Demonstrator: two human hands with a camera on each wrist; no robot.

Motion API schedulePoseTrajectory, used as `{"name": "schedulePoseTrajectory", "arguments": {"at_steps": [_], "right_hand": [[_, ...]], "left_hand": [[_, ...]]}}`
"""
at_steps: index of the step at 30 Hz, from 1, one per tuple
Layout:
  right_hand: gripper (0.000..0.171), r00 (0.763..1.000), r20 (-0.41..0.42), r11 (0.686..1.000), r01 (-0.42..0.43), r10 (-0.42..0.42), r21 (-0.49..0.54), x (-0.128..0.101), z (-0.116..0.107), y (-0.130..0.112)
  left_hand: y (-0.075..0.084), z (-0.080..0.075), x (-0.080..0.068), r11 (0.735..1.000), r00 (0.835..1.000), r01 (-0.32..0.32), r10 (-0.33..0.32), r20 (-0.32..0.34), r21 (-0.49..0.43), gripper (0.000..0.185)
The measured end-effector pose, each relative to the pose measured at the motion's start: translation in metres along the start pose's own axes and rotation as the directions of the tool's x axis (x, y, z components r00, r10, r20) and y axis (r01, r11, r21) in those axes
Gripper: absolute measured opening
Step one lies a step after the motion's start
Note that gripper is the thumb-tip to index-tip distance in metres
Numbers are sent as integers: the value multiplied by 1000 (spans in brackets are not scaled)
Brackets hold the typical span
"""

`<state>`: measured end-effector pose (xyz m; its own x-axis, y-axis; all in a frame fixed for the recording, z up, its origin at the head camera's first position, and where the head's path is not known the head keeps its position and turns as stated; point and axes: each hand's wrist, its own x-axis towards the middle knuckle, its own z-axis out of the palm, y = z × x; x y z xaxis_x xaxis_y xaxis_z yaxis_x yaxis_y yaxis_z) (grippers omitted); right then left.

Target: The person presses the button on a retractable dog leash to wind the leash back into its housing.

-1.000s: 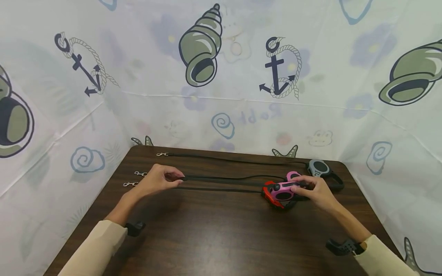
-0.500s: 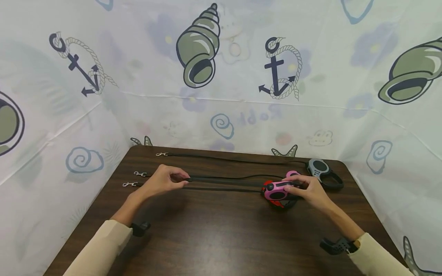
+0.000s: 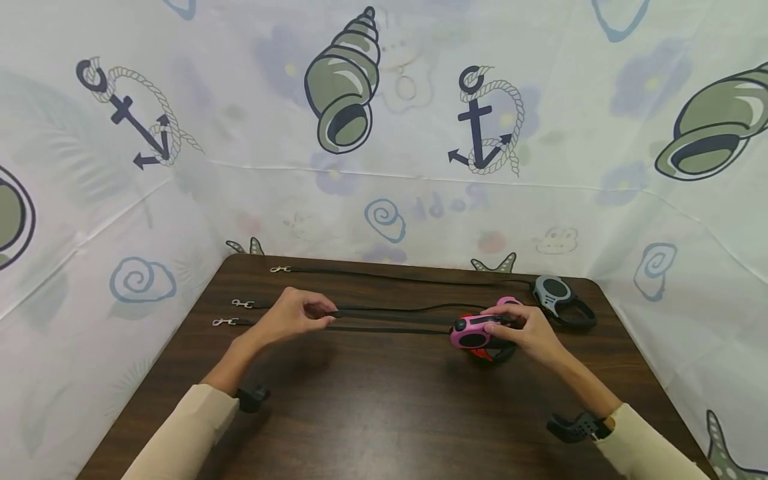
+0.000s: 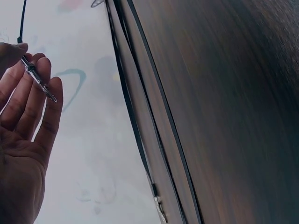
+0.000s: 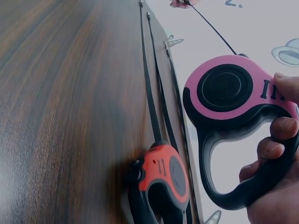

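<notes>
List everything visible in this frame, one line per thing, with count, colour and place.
pink leash reel: 1, pink and black, held above the table's right side
red leash reel: 1, red-orange and black, on the table under the pink one
grey leash reel: 1, grey and black, far right corner
leash straps: 3, black, stretched leftward across the table, metal clips at their left ends
table: 1, dark brown wood
backdrop cloth: 1, white with shells and anchors, behind
left hand: pinches the middle strap
right hand: grips the pink reel's handle

Two bare hands, long cream sleeves (image 3: 186, 427), black wrist-mounted camera straps (image 3: 579, 427) at both cuffs
</notes>
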<state>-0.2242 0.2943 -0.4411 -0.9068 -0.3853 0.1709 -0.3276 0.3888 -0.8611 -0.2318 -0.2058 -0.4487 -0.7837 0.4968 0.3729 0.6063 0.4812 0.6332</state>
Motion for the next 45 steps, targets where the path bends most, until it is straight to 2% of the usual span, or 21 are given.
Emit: {"name": "schedulePoseTrajectory", "arguments": {"at_steps": [18, 29, 39, 45], "right_hand": [[27, 1000, 17, 999, 15, -16, 49, -2, 28, -12], [27, 1000, 15, 995, 1, -3, 103, 1, 40, -16], [27, 999, 39, 994, -23, 18, 110, 4, 55, -16], [26, 1000, 26, 993, -10, 7, 116, 8, 63, -21]], "left_hand": [[13, 15, 4, 1000, 999, 15, -14, 38, -27, 14], [17, 26, 9, 999, 999, -10, 12, 39, -53, 13], [20, 35, 8, 997, 998, 15, -11, 58, -72, 12], [23, 40, 11, 997, 998, 30, -26, 54, -70, 12]]}}
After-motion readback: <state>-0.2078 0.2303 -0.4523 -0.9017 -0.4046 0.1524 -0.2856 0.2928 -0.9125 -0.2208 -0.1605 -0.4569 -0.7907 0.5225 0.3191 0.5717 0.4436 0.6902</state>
